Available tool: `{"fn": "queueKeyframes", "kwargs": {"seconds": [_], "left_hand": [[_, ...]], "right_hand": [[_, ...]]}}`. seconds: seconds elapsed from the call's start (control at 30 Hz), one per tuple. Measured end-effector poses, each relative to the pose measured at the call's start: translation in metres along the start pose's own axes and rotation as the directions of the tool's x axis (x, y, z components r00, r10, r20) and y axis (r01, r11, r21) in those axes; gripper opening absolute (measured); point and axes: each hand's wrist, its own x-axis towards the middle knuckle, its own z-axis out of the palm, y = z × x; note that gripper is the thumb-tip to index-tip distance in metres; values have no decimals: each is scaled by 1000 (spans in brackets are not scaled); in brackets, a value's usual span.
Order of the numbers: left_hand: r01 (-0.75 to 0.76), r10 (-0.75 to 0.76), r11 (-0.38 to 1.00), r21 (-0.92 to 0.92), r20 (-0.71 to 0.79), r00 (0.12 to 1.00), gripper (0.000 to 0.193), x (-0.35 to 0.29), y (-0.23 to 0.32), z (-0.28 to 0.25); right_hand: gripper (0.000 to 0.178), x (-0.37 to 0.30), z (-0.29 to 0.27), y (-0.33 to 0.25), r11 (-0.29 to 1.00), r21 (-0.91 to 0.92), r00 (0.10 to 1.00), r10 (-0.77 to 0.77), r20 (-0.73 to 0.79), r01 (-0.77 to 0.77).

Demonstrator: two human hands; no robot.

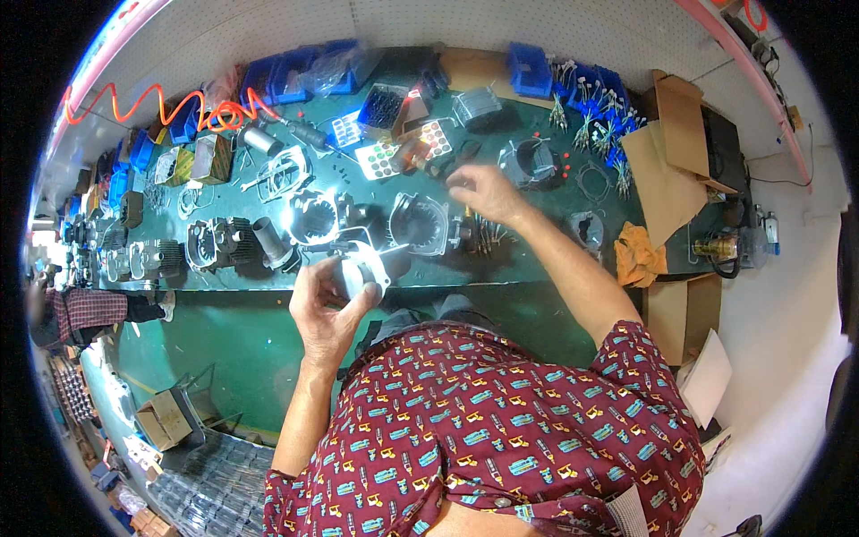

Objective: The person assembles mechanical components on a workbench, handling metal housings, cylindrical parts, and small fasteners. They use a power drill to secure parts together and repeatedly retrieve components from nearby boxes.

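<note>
My left hand (329, 313) grips a silver cast-metal part with a flange (365, 268) just above the bench's front edge, thumb in front of it. My right hand (488, 192) is over the middle of the bench, its fingers curled toward a dark, blurred shape. What those fingers hold is too unclear to name. A brownish, blurred item (412, 156) lies just left of them, beside a sheet of coloured round stickers (436, 140). Below the right hand stands an open grey metal housing (419, 224). Another housing (315, 217), brightly lit, stands behind the left hand.
Across the green bench (358, 183) are finned metal cylinders (219, 243), a metal tube (268, 240), and gaskets (284, 174). Blue bins (530, 70) line the back. An orange coiled hose (224, 115) hangs left. At right are an orange cloth (639, 255) and cardboard (662, 179).
</note>
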Motion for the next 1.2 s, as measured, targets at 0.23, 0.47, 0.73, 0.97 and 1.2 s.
{"fn": "queueKeyframes", "kwargs": {"seconds": [0.23,0.47,0.73,0.97,1.2], "left_hand": [[-171,152,966,192,111,982,54,24,4,37],[-322,266,873,367,197,944,56,46,-8,72],[-199,98,908,369,275,957,56,53,0,80],[-272,162,883,382,297,941,56,57,-3,84],[-205,76,908,365,337,938,58,55,-12,79]], "right_hand": [[23,4,-5,-15,990,125,997,-55,-54,61],[23,10,-19,-54,934,348,991,-113,67,83],[45,14,-22,-81,922,115,872,-387,300,369],[35,43,-21,-81,930,23,814,-333,476,367],[39,70,-3,-74,931,-58,758,-256,600,360]]}}
